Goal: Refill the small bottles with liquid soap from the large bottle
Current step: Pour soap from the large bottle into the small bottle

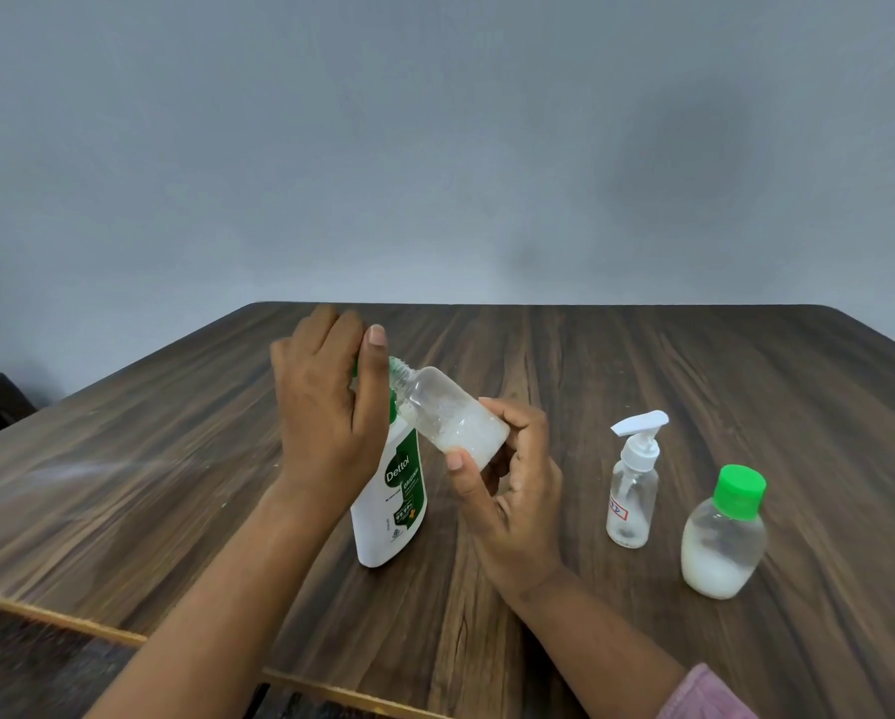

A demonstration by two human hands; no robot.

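Observation:
A large white and green Dettol soap bottle (390, 503) stands upright on the wooden table (642, 365). My left hand (326, 412) covers its green top, with the fingers over the pump and the thumb straight up. My right hand (507, 490) grips a small clear bottle (450, 412) by its base. This bottle has no cap, is tilted with its open neck towards the large bottle's top, and holds some white soap at the bottom.
A small clear pump bottle (632, 490) with a white head stands to the right. Further right stands a small bottle with a green cap (725, 531), part full of white soap. The table's near edge runs along the lower left.

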